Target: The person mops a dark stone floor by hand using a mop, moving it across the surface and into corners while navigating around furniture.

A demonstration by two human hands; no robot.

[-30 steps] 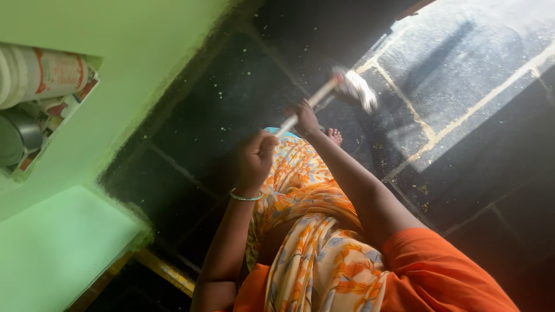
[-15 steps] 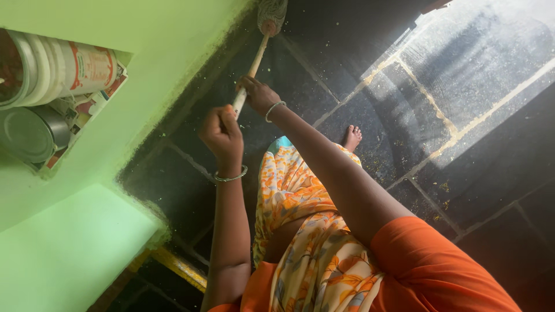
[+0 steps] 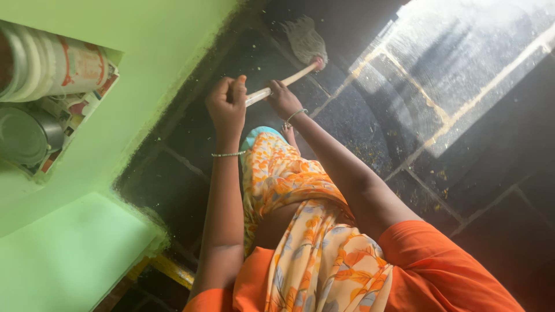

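Both my hands grip a pale wooden mop handle (image 3: 285,81). My left hand (image 3: 227,105) closes around its upper end, a thin bangle on the wrist. My right hand (image 3: 283,99) holds the handle a little lower, also wearing a bangle. The grey stringy mop head (image 3: 305,41) rests on the dark tiled floor (image 3: 191,127) near the base of the green wall (image 3: 150,52). My orange flowered garment hangs below my arms and hides most of my feet.
A recessed shelf in the green wall at left holds a white plastic bucket (image 3: 52,66) and a steel pot (image 3: 26,136). A green ledge (image 3: 69,248) juts out at lower left. Bright sunlight falls on the floor (image 3: 462,75) at upper right, with scattered specks.
The mop head has swung from close against the green wall out to the right, toward the sunlit patch. Both hands moved with the handle, keeping their grip.
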